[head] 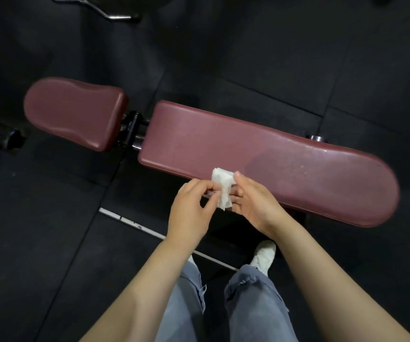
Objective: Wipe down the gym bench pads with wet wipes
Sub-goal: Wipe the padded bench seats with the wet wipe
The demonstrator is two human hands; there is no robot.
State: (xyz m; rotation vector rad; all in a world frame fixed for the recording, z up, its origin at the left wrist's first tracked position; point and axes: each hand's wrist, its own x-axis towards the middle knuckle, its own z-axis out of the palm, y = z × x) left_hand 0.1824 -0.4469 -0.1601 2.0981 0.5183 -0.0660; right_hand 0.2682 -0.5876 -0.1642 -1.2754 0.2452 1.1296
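A long maroon back pad [260,154] lies across the middle of the view, with a darker damp patch on its right half. A shorter maroon seat pad [75,112] sits to its left, joined by a black hinge [132,129]. A crumpled white wet wipe [222,187] hangs just in front of the long pad's near edge. My left hand [191,208] pinches its left side with thumb and fingertips. My right hand [255,203] holds its right side, thumb on top and fingers under it.
Black rubber floor tiles surround the bench. A chrome curl bar [100,8] lies on the floor at the top left. A black handle [4,137] juts in at the far left. My jeans and a white shoe [263,255] stand below the pad by a metal strip [130,222].
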